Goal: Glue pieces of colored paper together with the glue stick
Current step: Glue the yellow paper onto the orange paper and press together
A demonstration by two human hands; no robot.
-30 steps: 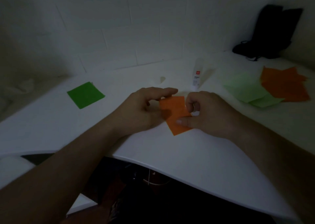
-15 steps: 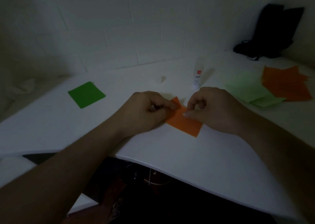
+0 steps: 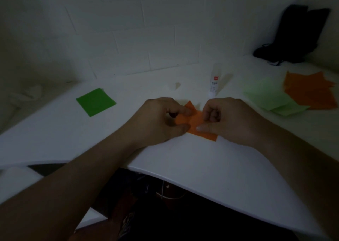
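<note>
A small orange paper square (image 3: 197,123) lies at the middle of the white table (image 3: 183,158), turned like a diamond. My left hand (image 3: 161,119) pinches its left edge between thumb and forefinger. My right hand (image 3: 225,119) pinches its right part, thumb flat on the paper and fingers curled. Just behind my hands a white glue stick (image 3: 213,82) stands upright. Its cap (image 3: 177,85) lies a little to its left. A dark green paper square (image 3: 95,101) lies flat on the left of the table.
On the right lie a pile of pale green papers (image 3: 271,97) and a pile of orange papers (image 3: 310,92). A black bag (image 3: 297,35) leans in the far right corner against the white tiled wall. The table's curved front edge runs just below my forearms.
The orange square has turned from a more upright position to a flatter diamond. My left hand closed from a loose spread into a pinch on the paper's left edge. Both hands stayed in place.
</note>
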